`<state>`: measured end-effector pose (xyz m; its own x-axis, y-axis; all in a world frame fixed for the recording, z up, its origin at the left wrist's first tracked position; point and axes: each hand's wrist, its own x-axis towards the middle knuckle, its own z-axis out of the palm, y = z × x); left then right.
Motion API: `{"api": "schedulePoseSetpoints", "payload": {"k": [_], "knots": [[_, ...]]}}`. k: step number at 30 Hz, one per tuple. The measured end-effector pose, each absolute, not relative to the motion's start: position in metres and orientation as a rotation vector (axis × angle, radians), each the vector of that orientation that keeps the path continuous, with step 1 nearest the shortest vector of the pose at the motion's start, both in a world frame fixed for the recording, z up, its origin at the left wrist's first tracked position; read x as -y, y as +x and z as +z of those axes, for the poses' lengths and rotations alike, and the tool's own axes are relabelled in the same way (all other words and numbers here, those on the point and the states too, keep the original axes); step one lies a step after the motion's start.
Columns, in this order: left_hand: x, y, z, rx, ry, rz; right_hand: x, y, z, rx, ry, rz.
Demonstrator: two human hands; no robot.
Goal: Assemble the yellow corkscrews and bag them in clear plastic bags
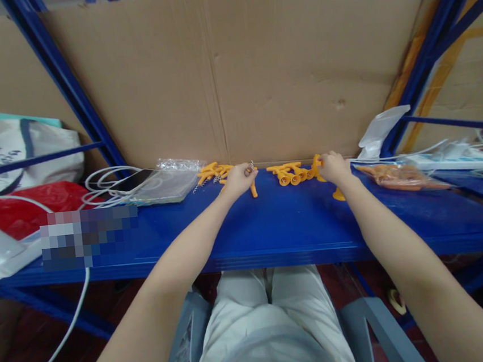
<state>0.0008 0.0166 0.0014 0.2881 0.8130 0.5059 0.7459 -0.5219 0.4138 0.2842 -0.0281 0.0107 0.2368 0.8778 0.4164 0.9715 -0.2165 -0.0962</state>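
My left hand (pixel 240 181) is closed in a pinch near the cardboard back, with a yellow piece with a small metal chain (pixel 252 164) at its fingertips. Part of that piece is hidden by the fingers. Just below it a yellow stick-like part (pixel 254 189) shows. Left of this hand lies a pile of yellow plastic pieces (pixel 211 171), some with thin chains. My right hand (pixel 336 167) has its fingers round a yellow horn-shaped piece (pixel 318 168). Between the hands several yellow horn-shaped pieces (pixel 287 175) lie in a row, and another yellow flared end (pixel 338 195) rests below my right hand.
The blue shelf top (pixel 272 229) is backed by a cardboard sheet (pixel 278 75). At left are a clear plastic box (pixel 169 185), a phone (pixel 133 181), white cables and a red bag (pixel 34 206). An orange-filled plastic bag (pixel 403 177) and a white power strip (pixel 453 162) lie at right.
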Motion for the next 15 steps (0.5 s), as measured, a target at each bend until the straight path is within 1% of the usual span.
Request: {"api": "schedulePoseSetpoints", "payload": {"k": [4, 7, 10, 15], "knots": [[-0.0218, 0.0023, -0.0063, -1.435, 2.282, 0.947, 0.0267, 0.2898, 0.01, 1.733, -2.31, -0.278], [-0.0207, 0.0025, -0.0098, -1.473, 2.225, 0.707, 0.0273, 0.2891, 0.0106, 1.76, -2.339, -0.206], [-0.0168, 0.0028, -0.0103, -1.461, 2.263, 0.497, 0.0277, 0.2894, 0.0116, 1.759, -2.334, -0.219], [-0.0124, 0.0043, -0.0082, -1.495, 2.426, 0.415, 0.0253, 0.2904, 0.0138, 1.745, -2.333, -0.267]]}}
